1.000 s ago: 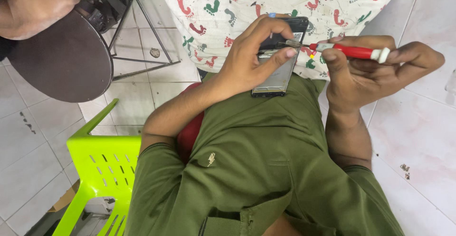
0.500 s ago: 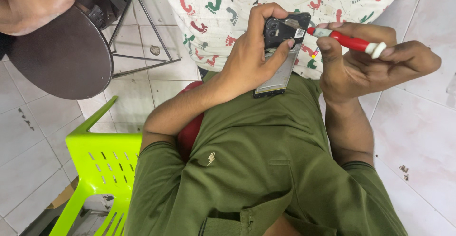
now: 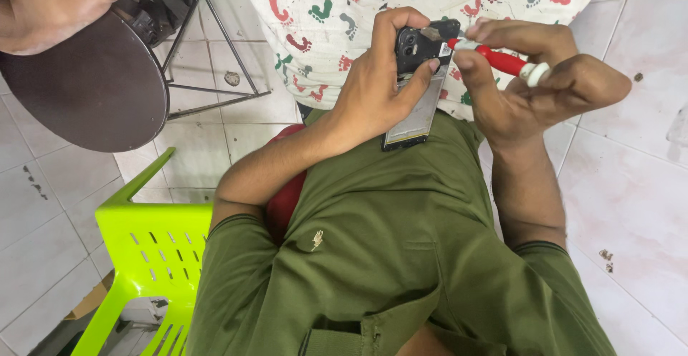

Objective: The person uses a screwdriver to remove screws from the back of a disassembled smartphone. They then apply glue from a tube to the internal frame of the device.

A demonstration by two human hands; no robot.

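Note:
My left hand (image 3: 376, 87) grips an opened black phone (image 3: 418, 87) with its back cover off, thumb near its camera end and fingers wrapped round the side. My right hand (image 3: 534, 84) holds a red-and-white screwdriver (image 3: 502, 61), its tip pressed against the phone's upper part next to the camera block. Both hands are raised over a white cloth with coloured footprint shapes (image 3: 337, 5). My olive-green shirt (image 3: 387, 256) fills the lower view.
A lime-green plastic chair (image 3: 147, 256) stands at lower left. A dark round stool top (image 3: 93, 91) on a metal frame (image 3: 215, 48) sits at upper left, with another person's bare foot (image 3: 57, 1) resting on it. White floor tiles (image 3: 631, 184) surround everything.
My left hand has tilted the phone more upright and lifted it. The screwdriver in my right hand has shifted from the phone's side to its top near the camera.

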